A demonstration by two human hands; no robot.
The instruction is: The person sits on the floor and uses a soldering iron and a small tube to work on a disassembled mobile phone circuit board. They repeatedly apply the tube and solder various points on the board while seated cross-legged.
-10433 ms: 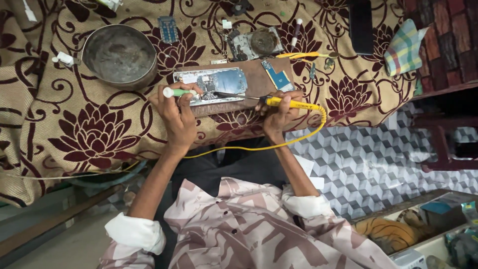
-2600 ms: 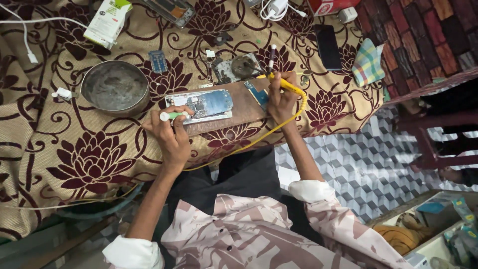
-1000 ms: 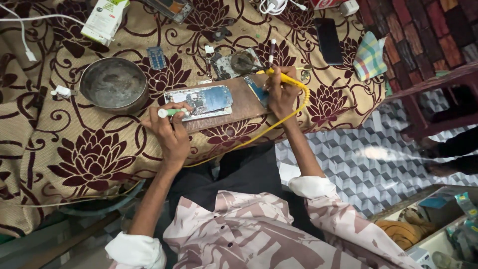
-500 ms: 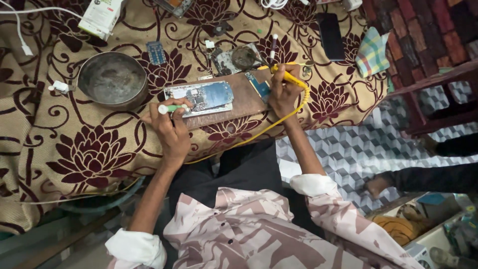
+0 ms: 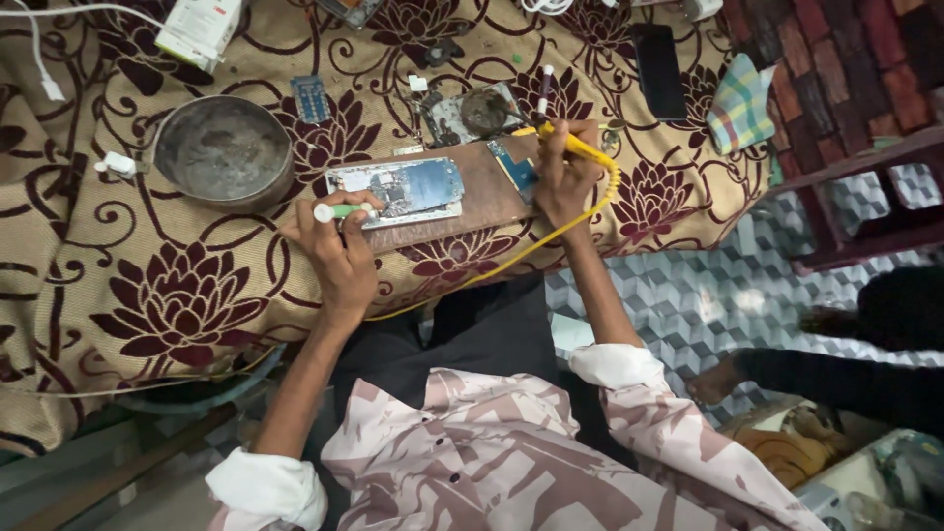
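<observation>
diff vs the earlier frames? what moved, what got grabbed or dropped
The right hand, gripping the yellow soldering iron, moved from the board's near edge up to its far right corner, by the small tin. Nothing grabbed or dropped. The left hand keeps the green tube at the opened phone; the metal bowl sits in place.

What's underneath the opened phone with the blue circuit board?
The opened phone lies on a brown wooden board, itself on floral cloth. Anything beneath the board is hidden.
</observation>
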